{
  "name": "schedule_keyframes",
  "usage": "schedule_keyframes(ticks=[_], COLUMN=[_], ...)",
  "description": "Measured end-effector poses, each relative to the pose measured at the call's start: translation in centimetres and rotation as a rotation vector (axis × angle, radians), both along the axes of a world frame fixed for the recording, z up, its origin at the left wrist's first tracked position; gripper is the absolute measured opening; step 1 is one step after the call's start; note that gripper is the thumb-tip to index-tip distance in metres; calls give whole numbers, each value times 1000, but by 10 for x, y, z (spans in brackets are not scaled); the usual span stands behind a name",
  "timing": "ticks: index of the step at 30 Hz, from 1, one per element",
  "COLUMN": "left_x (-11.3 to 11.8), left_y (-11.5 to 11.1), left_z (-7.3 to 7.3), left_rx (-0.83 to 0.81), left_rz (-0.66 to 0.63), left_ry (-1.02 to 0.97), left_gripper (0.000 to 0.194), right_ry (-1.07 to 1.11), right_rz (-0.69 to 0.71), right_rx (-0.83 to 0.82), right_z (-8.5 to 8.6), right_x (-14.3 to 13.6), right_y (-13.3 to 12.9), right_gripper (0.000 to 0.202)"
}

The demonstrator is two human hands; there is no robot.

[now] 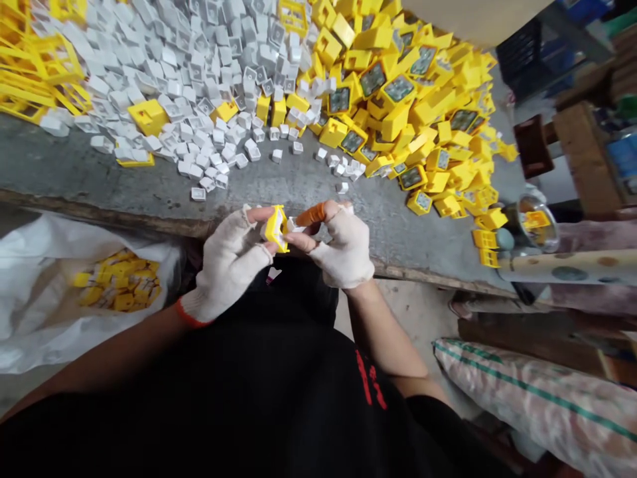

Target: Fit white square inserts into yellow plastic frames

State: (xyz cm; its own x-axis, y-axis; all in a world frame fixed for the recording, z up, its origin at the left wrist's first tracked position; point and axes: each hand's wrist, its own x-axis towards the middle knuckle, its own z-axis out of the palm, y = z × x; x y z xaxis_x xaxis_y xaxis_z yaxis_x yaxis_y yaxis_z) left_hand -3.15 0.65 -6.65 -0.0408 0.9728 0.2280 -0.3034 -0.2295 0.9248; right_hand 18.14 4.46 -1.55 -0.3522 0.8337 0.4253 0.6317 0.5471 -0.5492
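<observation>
My left hand [229,259], in a white fingerless glove with an orange cuff, pinches a yellow plastic frame [275,229] just over the front edge of the table. Close to its right side, my right hand [338,242], gloved the same way and with an orange cover on one finger, grips a small white piece [294,226] between its fingertips. The white piece is beside the frame; whether they touch is hard to tell. Behind both hands lie a heap of small white caps [199,73] and a pile of yellow housings [398,99].
Yellow frames [37,63] are stacked at the far left of the grey table [164,186]. A white sack [34,292] holding yellow pieces is at the lower left. Right, a clear container [540,222] stands near a rolled patterned cloth [572,269]; below is a striped sack [537,392].
</observation>
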Motion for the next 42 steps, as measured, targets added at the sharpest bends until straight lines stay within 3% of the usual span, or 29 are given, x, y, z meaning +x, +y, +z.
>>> schedule_keyframes(ticks=[3,6,10,14,17,20,24,28,35,38,42], left_x=[-4,-8,-13,-23,-36,-50,-65,-81,-101,-100,-99], left_y=[-5,-9,-16,-22,-26,-30,-34,-34,-40,-38,-36], left_z=[-4,-7,-8,1,7,3,-5,-1,1,0,4], left_rx=[192,285,199,46,-78,-165,-295,-388,-420,-415,-417], left_rz=[17,49,115,150,171,228,312,364,423,399,381], left_ry=[231,294,266,210,132,108,-64,-355,-379,-361,-319], left_gripper=[37,38,37,35,34,35,42,56,57,56,55], right_ry=[91,172,60,-176,-272,-347,-309,-365,-580,-609,-618], right_rz=[-28,-59,-68,15,203,403,506,329,235,303,392], right_rx=[-15,54,200,199,87,-76,-231,-60,134,209,237], right_z=[-5,-15,-20,-6,3,7,16,27,24,15,6], right_x=[-8,-19,-30,-38,-51,-69,-95,-135,-211,-225,-233], right_y=[-6,-13,-17,-7,7,20,43,90,178,193,188], right_gripper=[57,63,66,56,55,47,31,24,26,25,23])
